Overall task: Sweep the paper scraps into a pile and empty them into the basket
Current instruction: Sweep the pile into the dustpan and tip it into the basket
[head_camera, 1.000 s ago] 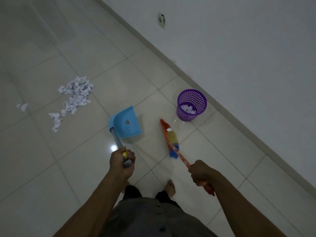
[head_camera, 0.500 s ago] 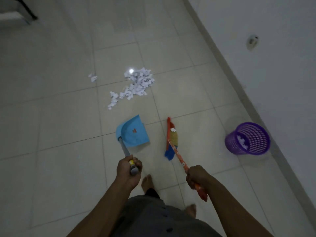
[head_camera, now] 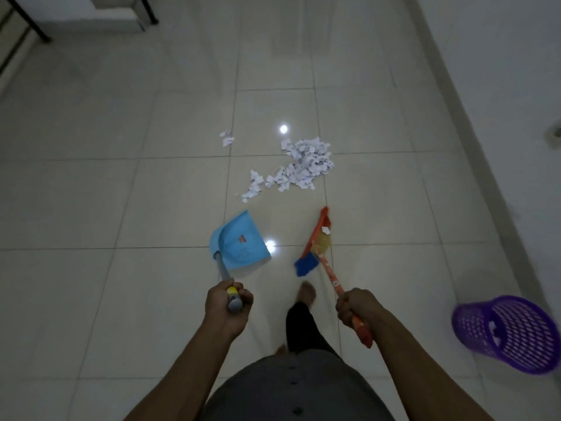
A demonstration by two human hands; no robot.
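Tiled floor; paper scraps piled; purple basket

I have one view: a wide-angle head camera, aimed forward and steeply down at the floor. The left hand and right hand sit close, low in frame. Paper scraps lie beyond the hands; the basket right of them.

White paper scraps, light-blue dustpan, orange-handled broom with blue and yellow bristles, purple lattice basket.

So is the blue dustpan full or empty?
Empty. The dustpan shows bare blue plastic; the paper scraps lie on the floor ahead.
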